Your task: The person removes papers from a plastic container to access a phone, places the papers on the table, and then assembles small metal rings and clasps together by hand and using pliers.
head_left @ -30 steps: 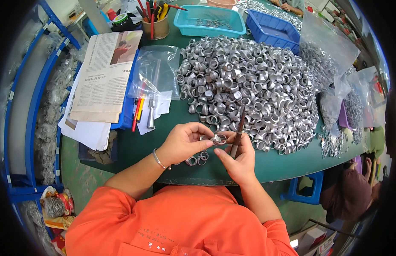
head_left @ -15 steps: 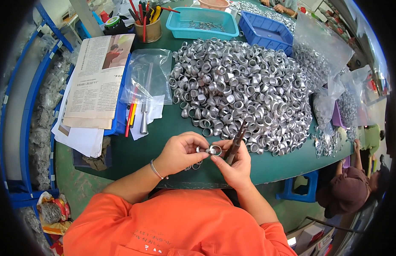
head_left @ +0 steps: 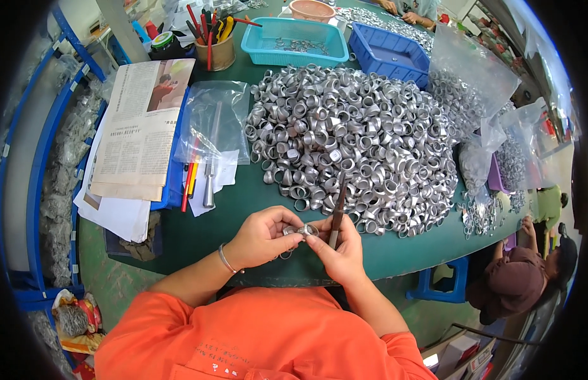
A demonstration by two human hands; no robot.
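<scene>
Silver-grey metal rings [head_left: 308,230] are pinched between my hands, just above the table's near edge. My left hand [head_left: 263,237] is closed, with thumb and fingertips on the rings; another ring or more hangs under its fingers. My right hand [head_left: 339,254] is closed too, its thumb and forefinger on a ring. A slim dark pointed tool [head_left: 340,202] is also gripped in my right hand, tip upward and away from me; its exact kind does not show. Right beyond both hands rises a big heap of similar metal rings [head_left: 357,139].
A green table [head_left: 224,237] bears everything. To the left lie a newspaper [head_left: 132,139], a clear plastic bag [head_left: 208,120] and pens [head_left: 187,183]. Behind the heap stand a turquoise basket [head_left: 294,54] and a blue tray [head_left: 390,57]. Filled bags [head_left: 461,95] and another person [head_left: 512,275] are at right.
The ring at my fingertips has turned from showing its open hole to a more edge-on position. The dark tool has swung more upright and slightly left. My view has shifted a little.
</scene>
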